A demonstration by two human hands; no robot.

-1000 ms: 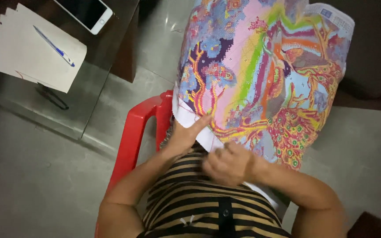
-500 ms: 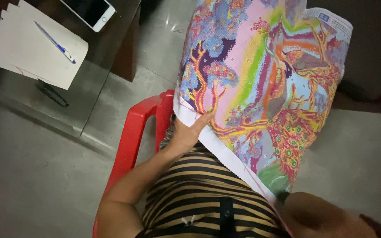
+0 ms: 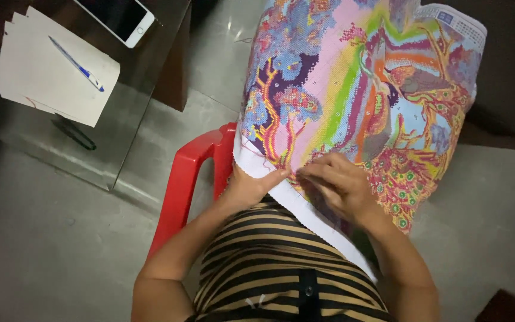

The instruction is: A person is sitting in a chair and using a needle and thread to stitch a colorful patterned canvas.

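A large, brightly coloured cross-stitch canvas [image 3: 353, 95] with a tree and peacock pattern lies over my lap. My left hand [image 3: 251, 186] grips its white lower border from beneath, thumb on top. My right hand [image 3: 338, 183] rests on the stitched surface beside the left thumb, fingers pinched together at the cloth. Whether a needle sits between them is too small to tell. A thin thread trails near the border.
I sit on a red plastic chair [image 3: 189, 179]. At the upper left a glass table [image 3: 90, 137] carries white papers [image 3: 55, 77], a blue pen [image 3: 78, 64] and a white phone [image 3: 117, 18]. Grey tiled floor lies all around.
My right hand swung away to the lower right half a second ago and has come back onto the canvas near the left thumb. The left hand has kept its hold.
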